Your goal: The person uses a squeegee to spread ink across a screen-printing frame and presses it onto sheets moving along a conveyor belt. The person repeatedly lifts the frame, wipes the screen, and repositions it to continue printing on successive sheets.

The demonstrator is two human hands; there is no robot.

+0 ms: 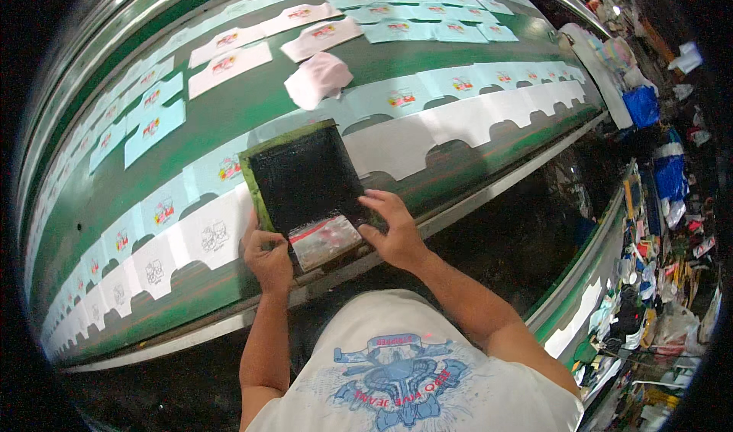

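A screen-printing frame [309, 176] with a dark mesh and green-stained edges is tilted over the near row of white cloth pieces. Wet-looking black ink lies along its near part, beside a silvery panel with a red strip. My left hand [266, 255] is closed on the frame's near left edge. On the opposite side, my right hand [394, 229] grips the near right edge between thumb and fingers. White cloth pieces [214, 229] left of the frame bear black line prints, while the white cloth pieces [393, 142] on its right look plain. The cloth directly beneath the frame is hidden.
The long green table [252, 115] carries rows of pale blue pieces [156, 126] and pink pieces [229, 64] with coloured prints. A crumpled pink cloth [319, 79] lies mid-table. A pale rail [489, 191] edges the near side. Blue bags [641, 105] and clutter [649, 294] stand at right.
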